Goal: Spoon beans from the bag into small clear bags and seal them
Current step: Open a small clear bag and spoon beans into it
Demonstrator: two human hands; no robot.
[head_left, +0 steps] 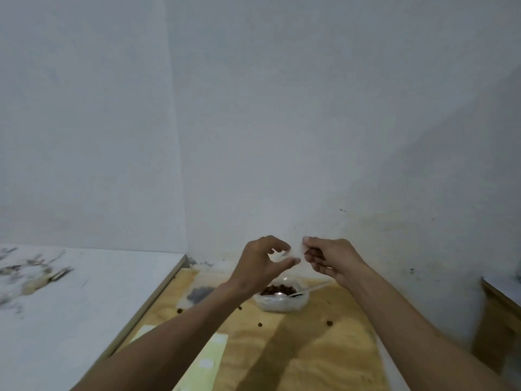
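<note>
Both hands are raised above the wooden board [310, 348], close to the wall. My left hand [262, 263] and my right hand [329, 258] pinch a small clear bag [294, 253] between them; it is thin, blurred and hard to make out against the white wall. Below the hands sits the open bag of brown beans [282, 296] with a spoon [304, 291] resting in it, handle pointing right. A small clear bag with dark beans [198, 294] lies flat to its left.
Several loose beans [329, 323] lie scattered on the board. A pale green sheet [205, 359] lies near the front. A white surface [70, 306] with metal clutter [33, 275] is at left. A wooden ledge [499, 300] is at right.
</note>
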